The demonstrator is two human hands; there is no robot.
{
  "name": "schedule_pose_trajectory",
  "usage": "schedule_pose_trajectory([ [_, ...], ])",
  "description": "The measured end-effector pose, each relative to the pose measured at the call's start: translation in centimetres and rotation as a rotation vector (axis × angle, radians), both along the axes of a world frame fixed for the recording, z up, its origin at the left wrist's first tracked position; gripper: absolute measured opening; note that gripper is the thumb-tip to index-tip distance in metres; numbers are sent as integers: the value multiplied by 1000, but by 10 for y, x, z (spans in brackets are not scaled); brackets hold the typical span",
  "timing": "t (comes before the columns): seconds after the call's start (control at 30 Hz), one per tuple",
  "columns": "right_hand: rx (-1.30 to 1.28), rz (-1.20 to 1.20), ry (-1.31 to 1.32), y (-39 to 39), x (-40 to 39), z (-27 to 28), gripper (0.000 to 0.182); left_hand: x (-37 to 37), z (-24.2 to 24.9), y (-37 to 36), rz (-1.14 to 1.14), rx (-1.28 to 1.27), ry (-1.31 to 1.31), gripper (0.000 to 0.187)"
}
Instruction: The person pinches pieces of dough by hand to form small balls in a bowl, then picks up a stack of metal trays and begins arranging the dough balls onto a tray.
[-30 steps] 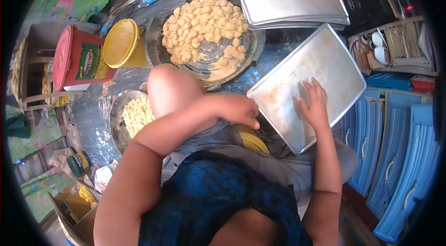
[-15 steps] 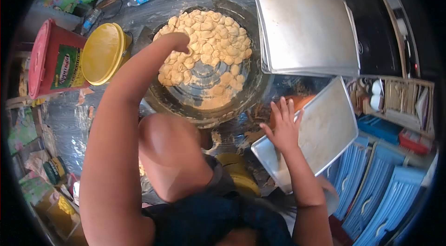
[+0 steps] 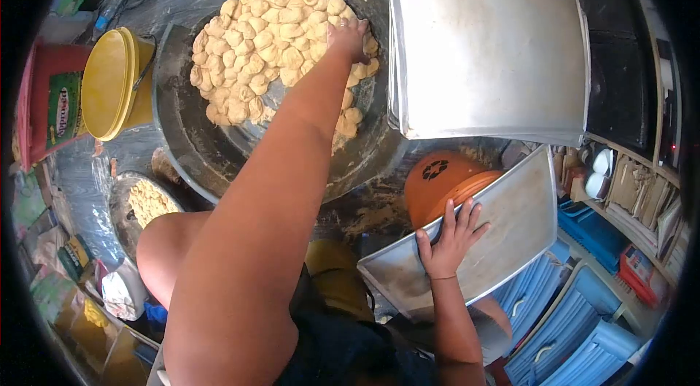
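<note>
My left hand (image 3: 348, 39) reaches down onto the right side of a mound of dough pieces (image 3: 255, 39), its floury fingers apart and partly hidden among the lumps. The pieces lie crowded in a wide dark basin (image 3: 191, 139) dusted with flour. Lower right, a flat metal baking tray (image 3: 510, 218) leans at a tilt. My right hand (image 3: 446, 247) lies on the tray's left part with its fingers spread and its fingertips on the metal surface. My left forearm covers part of the basin.
A stack of baking trays (image 3: 488, 43) stands right of the basin. Behind the tilted tray is an orange bucket (image 3: 437, 178). Left are a yellow bucket (image 3: 109, 87), a red bucket (image 3: 36, 101) and a bowl of crumbly dough (image 3: 149, 200). Blue drawers (image 3: 561, 320) line the lower right.
My left hand has moved from the left part of the dough to its right side. The camera view has shifted. My right hand stays on the tray, and more of the orange bucket shows.
</note>
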State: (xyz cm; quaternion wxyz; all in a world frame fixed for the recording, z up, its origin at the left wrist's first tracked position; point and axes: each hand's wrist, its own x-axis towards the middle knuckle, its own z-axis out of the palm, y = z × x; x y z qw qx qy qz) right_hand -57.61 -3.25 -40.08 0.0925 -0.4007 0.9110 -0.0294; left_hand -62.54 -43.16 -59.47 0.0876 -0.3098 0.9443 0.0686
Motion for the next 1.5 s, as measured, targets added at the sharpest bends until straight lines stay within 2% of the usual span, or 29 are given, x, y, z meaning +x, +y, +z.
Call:
schedule_pose_trajectory([
  [0.03, -3, 0, 1, 0, 1, 1, 72, 1, 10, 3, 41, 110, -86, 82],
  [0.07, -8, -4, -5, 0, 1, 2, 72, 4, 11, 5, 37, 105, -93, 82],
  [0.13, -19, 1, 0, -1, 1, 2, 71, 16, 10, 10, 103, 325, -233, 75],
  [0.27, -9, 2, 11, 0, 0, 2, 69, 51, 10, 31, -20, 243, -265, 70],
  [0.33, -18, 8, 13, 0, 1, 2, 68, 58, 14, 32, -206, -53, -131, 72],
  [0.37, -7, 9, 16, 0, 1, 3, 68, 53, -9, 22, -188, -174, -86, 74],
  [0.4, -14, 4, 9, -1, 1, 3, 68, 44, 7, 13, -156, -136, -107, 84],
  [0.5, -15, 8, -1, 1, 1, 3, 68, 16, 17, -13, -67, -36, -122, 94],
  [0.57, -22, 6, 1, -1, 0, 2, 67, 3, 24, -17, 48, 195, -360, 99],
  [0.7, -35, -1, -7, 1, 1, 2, 67, 1, 21, -4, 82, 199, -396, 91],
  [0.8, -45, 9, 0, 0, 0, 1, 67, 17, 13, 13, 70, 182, -332, 83],
  [0.87, -34, 9, 1, 0, 0, 2, 67, 37, 8, 29, 107, 161, -186, 77],
  [1.07, -30, 20, 16, -1, 0, 2, 66, 71, 0, 71, 297, 138, -134, 84],
  [1.13, -33, 17, 6, -1, 0, 3, 66, 62, 6, 63, 275, 137, -163, 90],
  [1.2, -26, 15, 3, 0, 0, 4, 67, 47, 9, 47, 138, -29, -72, 89],
  [1.23, -31, 16, 1, -1, 0, 3, 67, 35, -10, 34, 138, -25, -76, 89],
  [1.3, -27, 17, 2, -1, 1, 3, 66, 14, -55, 15, -186, -438, -7, 100],
  [1.33, -30, 19, 12, -1, 0, 3, 66, 8, -37, 14, -185, -435, -8, 100],
  [1.4, -25, 25, 12, 0, 1, 2, 66, -9, -1, 6, -138, 101, -426, 99],
  [1.43, -25, 29, 15, 0, 0, 2, 66, -14, -15, 1, -67, 201, -395, 95],
  [1.5, -19, 40, 36, -2, 0, 3, 66, -18, -22, -3, -26, 216, -364, 93],
])
